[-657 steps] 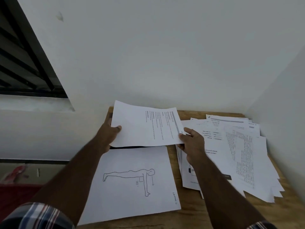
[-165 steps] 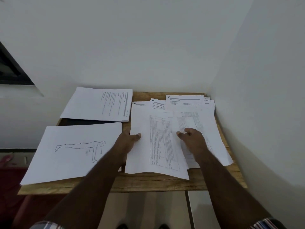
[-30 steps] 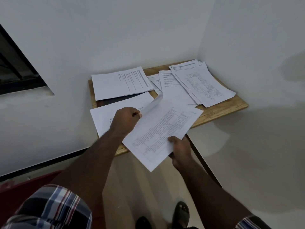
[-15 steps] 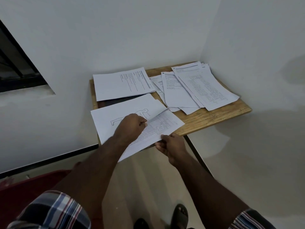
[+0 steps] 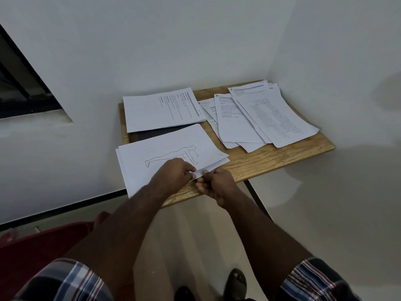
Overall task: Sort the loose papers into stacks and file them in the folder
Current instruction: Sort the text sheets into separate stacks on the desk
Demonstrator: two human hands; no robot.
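I have my left hand [image 5: 176, 173] pinching the near edge of the figure drawing [image 5: 171, 152], lifting it so my right hand [image 5: 213, 185], gripping a sheet's corner [image 5: 219, 164], can slide it underneath. Beyond the drawing lies the text stack [image 5: 160, 109] over something dark, maybe the folder; unsorted loose papers [image 5: 260, 118] lie to the drawing's right on the desk [image 5: 282, 157].

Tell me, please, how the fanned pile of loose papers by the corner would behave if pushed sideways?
The loose papers would probably slide apart, since they lie fanned and unclipped. Being thin, they likely buckle rather than move together. Some might slip off the table.
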